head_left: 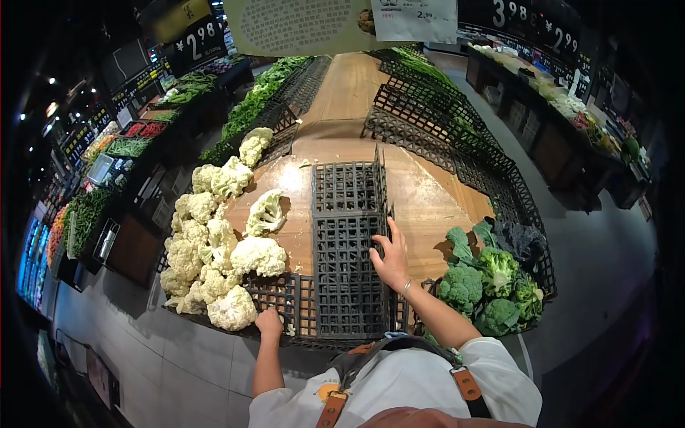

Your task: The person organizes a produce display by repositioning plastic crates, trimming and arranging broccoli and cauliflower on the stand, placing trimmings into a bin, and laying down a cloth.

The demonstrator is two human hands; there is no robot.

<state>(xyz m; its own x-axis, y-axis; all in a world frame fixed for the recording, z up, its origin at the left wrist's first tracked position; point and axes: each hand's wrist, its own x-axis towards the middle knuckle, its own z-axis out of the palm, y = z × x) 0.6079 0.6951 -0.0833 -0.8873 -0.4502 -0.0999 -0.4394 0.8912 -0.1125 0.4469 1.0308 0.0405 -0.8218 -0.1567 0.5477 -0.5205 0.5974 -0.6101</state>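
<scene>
My right hand (391, 258) rests at the right side of a black plastic grid divider (349, 264), with its fingers apart and fingertips at the upright grid edge. At the front edge of the display, my left hand (269, 323) is curled down on the rim of a low black grid (282, 299). What its fingers hold, if anything, is hidden. Just left of it lies a cauliflower (232, 308), the nearest of a heap. Another cauliflower (258, 257) sits beside the divider. Right of my right arm are broccoli heads (461, 287).
A wooden display board (342, 85) stretches ahead between black mesh fences (428, 135). Leafy greens (260, 93) line its left side. Price signs (414, 20) hang overhead. Other vegetable stands (556, 128) stand across the aisles on both sides.
</scene>
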